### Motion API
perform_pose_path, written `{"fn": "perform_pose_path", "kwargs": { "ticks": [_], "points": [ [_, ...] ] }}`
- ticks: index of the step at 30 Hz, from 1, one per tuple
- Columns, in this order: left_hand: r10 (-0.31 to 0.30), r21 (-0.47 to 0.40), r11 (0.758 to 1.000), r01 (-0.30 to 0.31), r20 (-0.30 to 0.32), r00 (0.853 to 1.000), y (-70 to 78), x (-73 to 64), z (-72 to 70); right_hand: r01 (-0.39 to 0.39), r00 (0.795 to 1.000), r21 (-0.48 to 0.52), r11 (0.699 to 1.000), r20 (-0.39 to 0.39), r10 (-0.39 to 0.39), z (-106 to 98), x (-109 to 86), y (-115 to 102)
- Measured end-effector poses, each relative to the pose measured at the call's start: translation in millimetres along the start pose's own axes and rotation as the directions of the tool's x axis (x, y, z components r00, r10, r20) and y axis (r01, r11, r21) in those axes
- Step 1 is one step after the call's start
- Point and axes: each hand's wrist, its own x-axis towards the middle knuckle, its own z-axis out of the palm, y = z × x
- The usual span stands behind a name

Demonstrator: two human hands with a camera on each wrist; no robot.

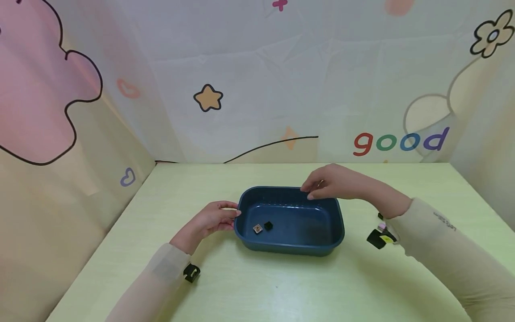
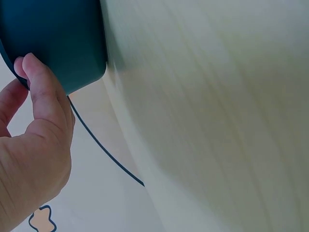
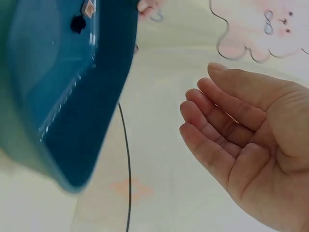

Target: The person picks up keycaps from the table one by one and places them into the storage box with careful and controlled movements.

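A dark blue rectangular plastic basin with rounded corners stands on the table. Its left rim is pinched by my left hand; in the left wrist view, the thumb of that hand lies against the outer wall. Inside, toward the left, lie a small pale square piece with a brownish top and a small black piece; their exact kind is too small to tell. My right hand hovers over the back right rim. Its fingers, loosely bent, hold nothing in the right wrist view.
The pale green tabletop extends around the basin. A printed cloth backdrop rises behind the table and along both sides. Black devices are strapped at the left wrist and the right wrist.
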Motion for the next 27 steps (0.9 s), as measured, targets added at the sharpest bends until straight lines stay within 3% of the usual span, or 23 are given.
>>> {"fn": "perform_pose_path", "kwargs": {
  "ticks": [6,11,27],
  "points": [
    [0.012,0.004,1.0,-0.012,0.009,1.0,0.5,-1.1,1.4,-0.056,0.993,0.022,0.998,-0.102,0.058,-4,-42.3,15],
    [0.028,0.006,1.0,-0.028,0.018,0.999,-1.2,-0.5,0.0,-0.09,0.986,0.033,0.995,-0.135,0.093,4,-67.9,28],
    [0.037,-0.024,0.999,-0.037,0.037,0.999,-2.7,-1.6,-0.2,-0.151,0.97,0.047,0.987,-0.184,0.157,17,-115.5,52]
  ]
}}
